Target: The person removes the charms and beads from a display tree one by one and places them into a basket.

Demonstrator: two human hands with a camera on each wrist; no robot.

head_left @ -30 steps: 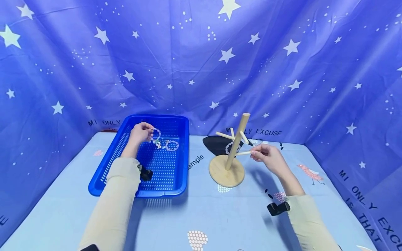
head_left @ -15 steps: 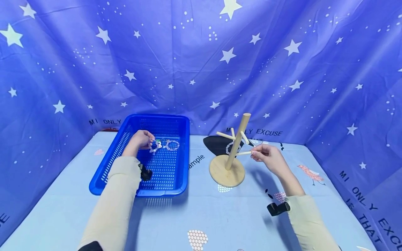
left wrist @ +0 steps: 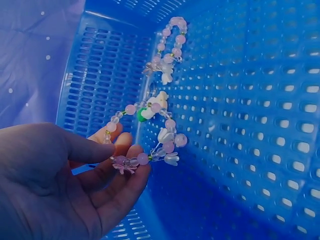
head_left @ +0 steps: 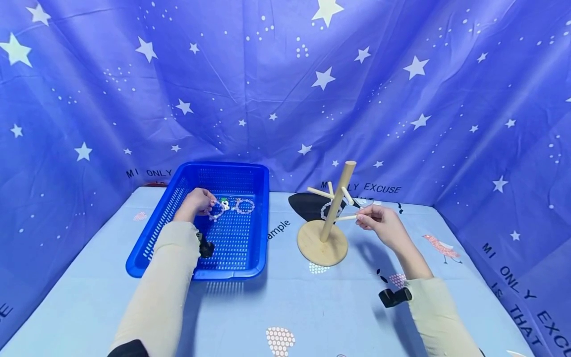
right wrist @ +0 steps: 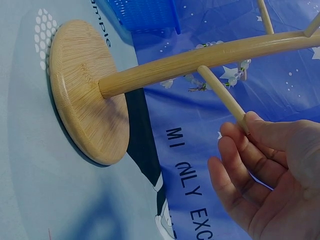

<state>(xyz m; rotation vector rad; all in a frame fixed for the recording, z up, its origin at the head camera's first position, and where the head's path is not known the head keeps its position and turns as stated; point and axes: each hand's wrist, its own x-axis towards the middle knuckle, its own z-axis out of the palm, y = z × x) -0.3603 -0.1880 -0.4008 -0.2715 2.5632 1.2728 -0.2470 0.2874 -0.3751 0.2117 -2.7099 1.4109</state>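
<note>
My left hand (head_left: 196, 203) is inside the blue basket (head_left: 263, 223), where thumb and fingers pinch a bracelet (left wrist: 143, 159) of pink and clear beads with pale flower charms. Just past that bracelet, a small white and green figure (head_left: 225, 204) shows in the basket. A second beaded bracelet (head_left: 245, 206) lies to its right on the basket floor. Over on the right, my right hand (head_left: 381, 224) pinches the tip of a peg (right wrist: 222, 92) on the wooden stand (head_left: 327, 228). Another bracelet (head_left: 327, 210) hangs behind the stand's post, partly hidden by it.
Several pegs stick out of the upper post, among them a left one (head_left: 319, 193). The basket stands left of the stand on a light blue printed cloth (head_left: 285, 297). A blue star-patterned curtain (head_left: 285, 89) rises behind and at both sides.
My left hand has come down and slightly nearer with its bracelet, which now sits lower in the basket. My right hand has stayed on the peg.
</note>
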